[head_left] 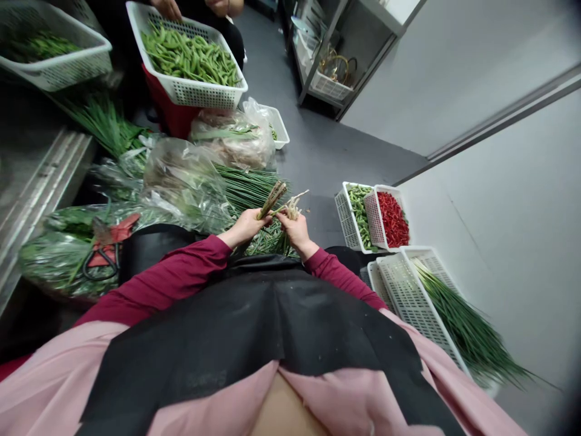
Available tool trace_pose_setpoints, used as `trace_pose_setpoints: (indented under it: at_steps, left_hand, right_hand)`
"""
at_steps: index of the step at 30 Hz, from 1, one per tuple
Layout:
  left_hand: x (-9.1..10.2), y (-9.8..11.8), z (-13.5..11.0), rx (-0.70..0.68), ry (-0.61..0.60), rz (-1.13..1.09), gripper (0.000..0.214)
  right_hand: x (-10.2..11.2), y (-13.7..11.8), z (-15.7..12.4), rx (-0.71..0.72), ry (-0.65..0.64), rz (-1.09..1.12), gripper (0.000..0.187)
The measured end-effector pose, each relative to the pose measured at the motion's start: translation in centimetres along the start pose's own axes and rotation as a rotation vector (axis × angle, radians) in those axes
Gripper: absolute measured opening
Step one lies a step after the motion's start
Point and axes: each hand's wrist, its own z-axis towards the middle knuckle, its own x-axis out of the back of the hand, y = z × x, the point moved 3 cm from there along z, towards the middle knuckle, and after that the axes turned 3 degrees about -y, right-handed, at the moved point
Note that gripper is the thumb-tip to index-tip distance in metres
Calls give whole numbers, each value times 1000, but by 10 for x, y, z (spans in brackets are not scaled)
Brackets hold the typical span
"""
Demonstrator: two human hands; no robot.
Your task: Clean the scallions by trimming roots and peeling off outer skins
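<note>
In front of my apron, my left hand (250, 226) is closed around a bunch of spring onions (274, 197) with brownish, dirty-looking ends pointing up and away. Close beside it, my right hand (296, 231) pinches a few pale spring onion stalks (293, 209) with whitish ends. The fingers of both hands nearly meet over a thin green stalk. Green leaves (267, 239) hang below the hands, and more long spring onion greens (247, 184) lie just beyond them. Where the held stalks end lower down is hidden by my hands.
A basket of green peppers (188, 57) stands ahead, with another person's hand (167, 8) at it. Bagged vegetables (181, 175) and red-handled scissors (109, 245) lie left. On the right are baskets of red chillies (393, 219), green peppers (360, 209) and spring onions (463, 315).
</note>
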Motion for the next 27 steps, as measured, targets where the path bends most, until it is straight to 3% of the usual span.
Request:
trace_pose_setpoints:
  at_steps: [4, 8, 12, 16, 20, 24, 27]
  left_hand:
    - [0, -2, 1, -19, -10, 117, 50]
    - [2, -4, 2, -21, -5, 83, 50]
    - [14, -10, 10, -14, -4, 90, 44]
    - [32, -14, 16, 9, 18, 130, 36]
    - [47, -10, 14, 32, 92, 169, 27]
    - [58, -6, 12, 37, 150, 167, 23]
    - [63, -6, 12, 44, 197, 89, 24]
  right_hand:
    - [2, 7, 3, 14, 2, 38, 26]
    - [2, 9, 2, 22, -50, -9, 24]
    - [11, 8, 1, -28, -23, 174, 24]
    - [44, 0, 7, -64, 59, 452, 26]
    - [99, -11, 20, -54, 228, 580, 29]
    - [144, -16, 29, 28, 391, 477, 28]
    - [142, -10, 28, 39, 364, 213, 26]
